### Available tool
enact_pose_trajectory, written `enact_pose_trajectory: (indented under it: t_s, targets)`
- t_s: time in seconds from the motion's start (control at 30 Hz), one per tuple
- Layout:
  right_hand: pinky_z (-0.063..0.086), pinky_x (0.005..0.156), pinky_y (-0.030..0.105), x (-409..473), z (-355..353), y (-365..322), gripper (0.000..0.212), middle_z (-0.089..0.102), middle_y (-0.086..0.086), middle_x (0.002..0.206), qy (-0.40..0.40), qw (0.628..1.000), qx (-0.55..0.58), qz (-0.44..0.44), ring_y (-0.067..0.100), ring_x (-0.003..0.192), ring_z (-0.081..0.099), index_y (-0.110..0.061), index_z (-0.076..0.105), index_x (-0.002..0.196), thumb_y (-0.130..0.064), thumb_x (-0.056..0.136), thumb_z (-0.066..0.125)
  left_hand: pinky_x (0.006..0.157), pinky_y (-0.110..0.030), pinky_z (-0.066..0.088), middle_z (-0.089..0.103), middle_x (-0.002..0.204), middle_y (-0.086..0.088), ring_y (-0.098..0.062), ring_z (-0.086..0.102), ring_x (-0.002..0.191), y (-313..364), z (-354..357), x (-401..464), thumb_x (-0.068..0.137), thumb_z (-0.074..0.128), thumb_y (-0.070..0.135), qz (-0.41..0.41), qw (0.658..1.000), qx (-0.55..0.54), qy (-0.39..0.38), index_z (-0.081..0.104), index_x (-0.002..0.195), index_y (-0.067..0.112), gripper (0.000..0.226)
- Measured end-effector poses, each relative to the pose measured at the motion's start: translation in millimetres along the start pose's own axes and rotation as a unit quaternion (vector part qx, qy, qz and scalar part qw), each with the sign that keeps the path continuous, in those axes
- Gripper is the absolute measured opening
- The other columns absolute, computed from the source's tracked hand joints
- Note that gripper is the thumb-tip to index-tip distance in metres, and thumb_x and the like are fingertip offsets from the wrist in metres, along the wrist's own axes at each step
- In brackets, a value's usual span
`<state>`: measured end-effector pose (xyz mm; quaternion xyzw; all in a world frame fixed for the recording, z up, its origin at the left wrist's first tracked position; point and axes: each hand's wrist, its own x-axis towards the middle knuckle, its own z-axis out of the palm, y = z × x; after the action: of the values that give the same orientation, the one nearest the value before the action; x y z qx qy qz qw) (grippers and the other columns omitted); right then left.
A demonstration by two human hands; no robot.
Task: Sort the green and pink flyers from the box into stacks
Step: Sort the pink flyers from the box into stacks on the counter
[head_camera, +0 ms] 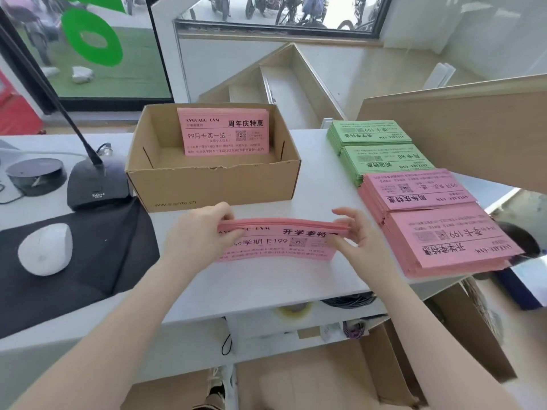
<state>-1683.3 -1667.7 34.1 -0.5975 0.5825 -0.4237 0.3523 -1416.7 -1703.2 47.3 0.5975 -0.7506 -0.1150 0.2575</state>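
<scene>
Left hand (204, 232) and right hand (359, 241) pinch a pink bundle (281, 241) by its ends, fingers curled, covering part of its print; its bottom edge stands on the desk (266, 288).

White desk (242, 279), cardboard box (213, 179), flyer stacks (414, 196), black mat (88, 255), perhaps microphone base (96, 184)

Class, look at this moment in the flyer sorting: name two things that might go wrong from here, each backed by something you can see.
1. The nearest pink stack lies at the desk corner with its edge overhanging; adding the bundle that both hands grip could tip flyers off.
2. The bundle is bowed and held only at its ends, so middle sheets may slip out.
</scene>
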Motion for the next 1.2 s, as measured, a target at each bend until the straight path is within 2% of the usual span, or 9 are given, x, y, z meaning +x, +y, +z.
enact_pose_trajectory:
  t_s: [0.1,0.2,0.4,0.47,0.57,0.7,0.93,1.1,1.2]
  targets:
    - [0.042,0.079,0.012,6,0,-10,0.035,0.065,-0.004,0.096,0.007,0.965,-0.211,-0.157,0.009,0.086,0.060,-0.022,0.064,0.110,-0.003,0.081,0.065,0.056,-0.010,0.040,0.062,0.083,0.011,-0.003,0.057,0.075,-6,1,-16,0.078,0.073,0.024,-0.110,0.973,-0.201,-0.005,0.058,0.089,0.024,0.018]
    - [0.048,0.067,0.030,15,9,-14,0.028,0.068,0.002,0.084,0.004,0.870,-0.401,-0.287,0.026,0.069,0.063,-0.015,0.069,0.100,-0.009,0.073,0.061,0.069,-0.017,0.047,0.065,0.094,0.005,-0.009,0.061,0.080,-5,12,-24,0.082,0.068,0.016,-0.160,0.909,-0.382,-0.038,0.056,0.097,0.030,0.024]
    - [0.048,0.058,0.030,24,17,-8,0.021,0.064,0.000,0.068,-0.043,0.837,-0.442,-0.320,0.027,0.059,0.059,-0.015,0.066,0.093,-0.019,0.081,0.050,0.069,-0.016,0.049,0.067,0.089,0.006,-0.004,0.063,0.080,-1,25,-23,0.086,0.059,0.001,-0.143,0.860,-0.490,-0.028,0.055,0.097,0.017,0.020]
    - [0.050,0.067,0.032,23,6,-4,0.020,0.068,0.000,0.074,-0.020,0.864,-0.410,-0.293,0.025,0.064,0.061,-0.014,0.067,0.093,-0.020,0.082,0.052,0.067,-0.015,0.049,0.070,0.080,0.008,-0.004,0.064,0.076,-2,28,-21,0.086,0.056,-0.002,-0.135,0.848,-0.510,-0.049,0.056,0.094,0.012,0.017]
    - [0.048,0.070,0.021,15,-7,4,0.011,0.068,-0.002,0.081,0.033,0.985,-0.136,-0.105,0.010,0.071,0.061,-0.013,0.067,0.088,-0.005,0.080,0.068,0.071,-0.017,0.052,0.073,0.081,0.007,-0.006,0.067,0.080,-5,36,-19,0.087,0.053,-0.006,-0.134,0.832,-0.537,-0.044,0.057,0.097,0.011,0.020]
    - [0.051,0.071,0.017,5,3,24,0.021,0.070,-0.003,0.086,0.053,0.983,0.161,0.066,0.006,0.081,0.065,-0.009,0.060,0.096,0.008,0.084,0.057,0.074,-0.020,0.053,0.072,0.090,0.006,-0.009,0.067,0.088,-6,46,-18,0.088,0.051,-0.006,-0.129,0.834,-0.536,-0.034,0.056,0.102,0.010,0.022]
    - [0.055,0.080,0.027,7,15,19,0.017,0.069,0.009,0.103,0.096,0.979,0.172,0.045,0.017,0.095,0.066,-0.010,0.060,0.099,0.001,0.091,0.050,0.075,-0.015,0.049,0.067,0.103,0.001,-0.004,0.065,0.093,-8,51,-3,0.092,0.047,-0.002,-0.108,0.849,-0.514,-0.051,0.053,0.112,0.007,0.023]
    - [0.053,0.083,0.025,-2,22,28,0.022,0.071,-0.011,0.100,0.087,0.987,0.106,0.089,0.008,0.096,0.066,-0.024,0.063,0.102,-0.007,0.091,0.054,0.096,-0.029,0.046,0.063,0.114,0.005,-0.006,0.058,0.107,-19,59,2,0.095,0.046,0.005,-0.076,0.887,-0.443,-0.107,0.048,0.121,0.018,0.029]
    - [0.052,0.071,0.015,1,12,15,0.025,0.072,-0.016,0.086,0.106,0.984,0.100,0.101,0.000,0.083,0.067,-0.021,0.064,0.094,0.002,0.084,0.060,0.092,-0.020,0.043,0.065,0.105,0.018,0.002,0.058,0.101,-18,51,14,0.092,0.049,0.017,-0.033,0.912,-0.399,-0.093,0.050,0.118,0.026,0.028]
